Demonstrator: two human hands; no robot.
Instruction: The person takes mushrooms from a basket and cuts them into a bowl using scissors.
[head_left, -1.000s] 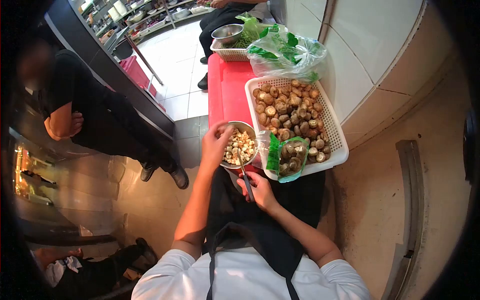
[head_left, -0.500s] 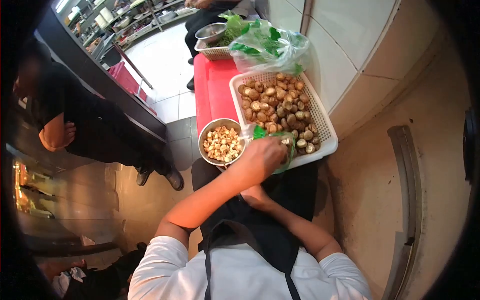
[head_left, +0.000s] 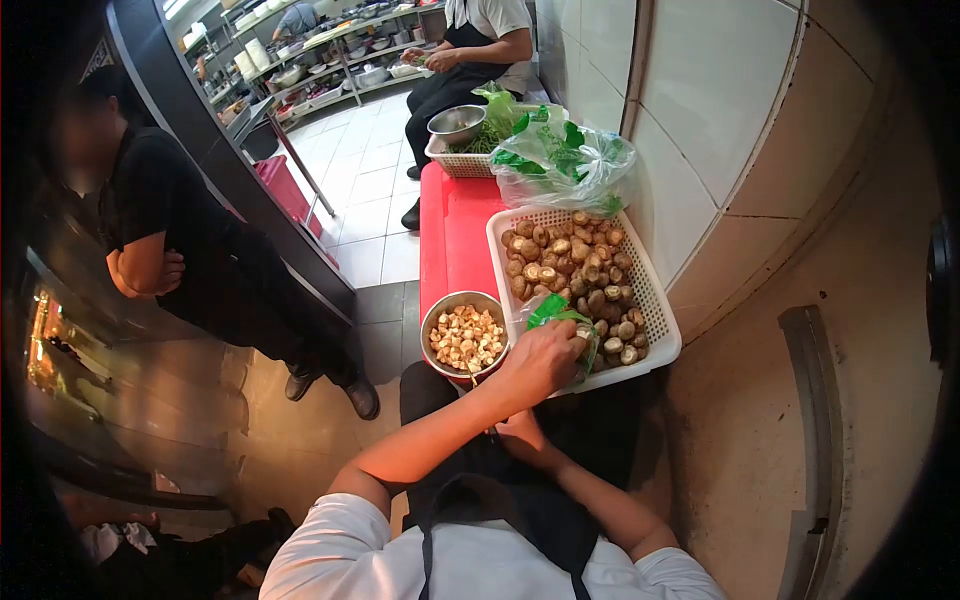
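My left hand point(head_left: 548, 358) reaches across my right arm to a green and clear plastic bag point(head_left: 556, 308) of mushrooms, its fingers curled down at the bag's opening; what they grip is hidden. Lower down, my right hand point(head_left: 522, 436) is closed round the dark handle of scissors point(head_left: 475, 381), whose blade points toward a metal bowl point(head_left: 426, 345). Cut pale mushroom pieces point(head_left: 466, 338) fill the bowl. Whole brown mushrooms point(head_left: 566, 262) lie in a white perforated basket point(head_left: 660, 330), with the bag at its near left corner.
Bowl and basket rest on a red surface point(head_left: 455, 230). Behind are a clear plastic bag point(head_left: 570, 165) and a basket of greens point(head_left: 462, 163) with a metal bowl point(head_left: 456, 124). One person point(head_left: 180, 215) stands left; another point(head_left: 470, 60) sits beyond. A tiled wall point(head_left: 690, 120) rises right.
My left hand has moved from above the metal bowl to the bag of mushrooms on the right. My right hand has drawn slightly back with the scissors. The camera view has shifted.
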